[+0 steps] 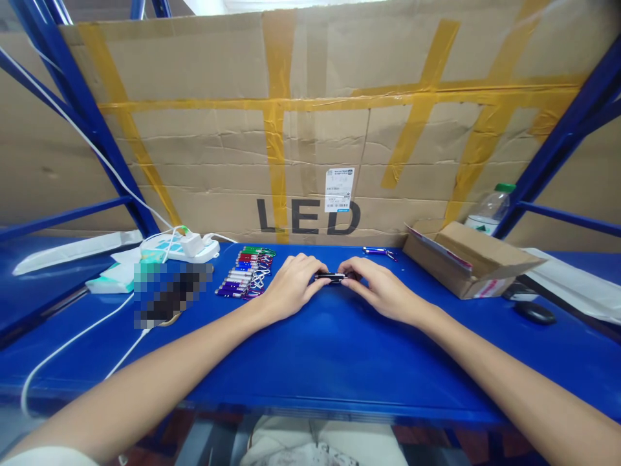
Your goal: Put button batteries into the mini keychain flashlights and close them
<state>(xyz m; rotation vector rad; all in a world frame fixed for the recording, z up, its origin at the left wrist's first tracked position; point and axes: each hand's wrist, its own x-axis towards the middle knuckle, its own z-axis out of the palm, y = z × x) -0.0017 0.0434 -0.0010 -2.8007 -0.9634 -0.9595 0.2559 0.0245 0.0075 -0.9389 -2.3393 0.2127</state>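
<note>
Both hands meet over the middle of the blue table around a small black and silver penlight-like item point(332, 277). My left hand point(295, 285) pinches its left end between thumb and fingers, and my right hand point(376, 285) has closed on its right end. Just left of my left hand lies a column of several small metal lights with clips point(242, 274), in green, red, blue, silver and purple. One blue light with a clip point(378, 251) rests alone near the back of the table, beyond my right hand.
An open cardboard box point(478, 262), a clear bottle point(491, 207) and a black mouse point(534, 313) are at the right. On the left are a white power strip point(160, 247), cables and a partly pixelated dark object point(177, 294). Taped cardboard point(218, 155) walls the back.
</note>
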